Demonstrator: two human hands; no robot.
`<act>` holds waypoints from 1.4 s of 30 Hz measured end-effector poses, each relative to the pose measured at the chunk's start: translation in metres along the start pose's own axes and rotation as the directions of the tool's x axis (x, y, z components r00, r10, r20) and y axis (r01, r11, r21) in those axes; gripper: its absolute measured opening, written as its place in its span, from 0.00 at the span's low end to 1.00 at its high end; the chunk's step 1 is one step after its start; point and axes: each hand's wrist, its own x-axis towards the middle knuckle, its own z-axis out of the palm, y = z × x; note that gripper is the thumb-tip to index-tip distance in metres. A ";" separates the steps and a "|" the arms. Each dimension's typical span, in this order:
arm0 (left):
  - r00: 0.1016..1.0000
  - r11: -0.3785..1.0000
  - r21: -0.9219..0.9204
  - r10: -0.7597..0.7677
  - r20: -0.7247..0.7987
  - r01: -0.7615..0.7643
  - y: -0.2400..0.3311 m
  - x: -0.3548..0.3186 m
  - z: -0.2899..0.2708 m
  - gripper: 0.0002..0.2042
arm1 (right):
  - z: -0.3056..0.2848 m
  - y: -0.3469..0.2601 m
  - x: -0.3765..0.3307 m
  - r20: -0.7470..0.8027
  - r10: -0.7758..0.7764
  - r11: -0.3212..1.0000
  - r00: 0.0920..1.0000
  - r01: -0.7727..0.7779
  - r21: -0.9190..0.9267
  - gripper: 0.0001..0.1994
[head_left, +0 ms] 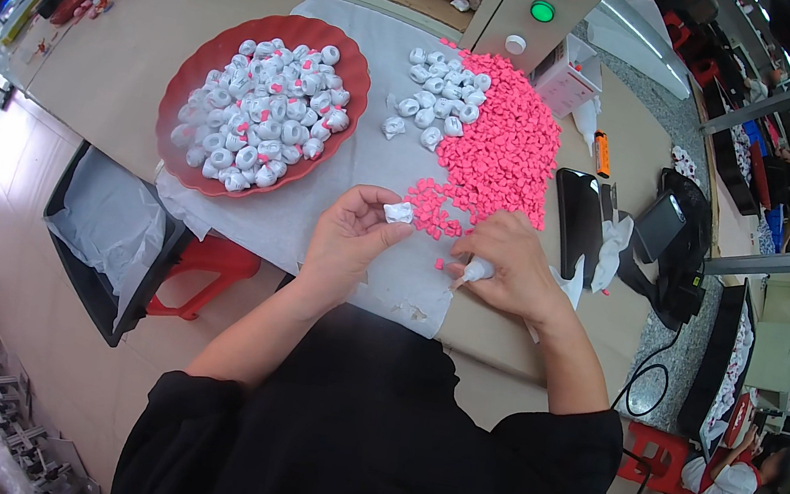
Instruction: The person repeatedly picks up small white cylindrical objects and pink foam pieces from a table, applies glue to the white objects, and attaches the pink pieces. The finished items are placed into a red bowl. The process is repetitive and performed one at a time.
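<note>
My left hand (352,239) pinches a small white piece (399,212) between thumb and fingertips, above the near end of the pink pile. In my right hand (511,263) is a small white squeeze bottle (479,269), its narrow end showing below the curled fingers. The right fingertips are close to the loose pink pieces (436,207); whether they also pinch one is hidden. Beyond both hands spreads a large heap of small pink pieces (506,141). Several white pieces (436,96) lie along its left side. A white sheet (377,159) is under all of these.
To the left, a red scalloped bowl (169,129) holds many white pieces, some with pink bits. At right are a phone (576,217), an orange lighter (602,155), another white bottle (586,122) and a white box (568,79). A lined black tray (113,238) rests over a red stool (209,277).
</note>
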 end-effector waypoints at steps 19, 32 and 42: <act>0.995 0.995 0.094 -0.049 0.085 0.041 0.003 -0.003 0.002 0.14 | 0.017 -0.015 -0.001 -0.040 0.420 0.590 0.906 -0.240 0.771 0.04; 0.975 0.978 0.208 -0.052 0.217 0.006 -0.001 -0.003 0.002 0.14 | 0.041 -0.032 0.009 0.024 0.608 0.230 0.794 -0.205 0.951 0.07; 0.963 0.959 0.283 -0.068 0.260 -0.009 -0.002 -0.002 0.001 0.13 | 0.045 -0.023 0.007 0.040 0.624 0.264 0.780 -0.259 0.929 0.10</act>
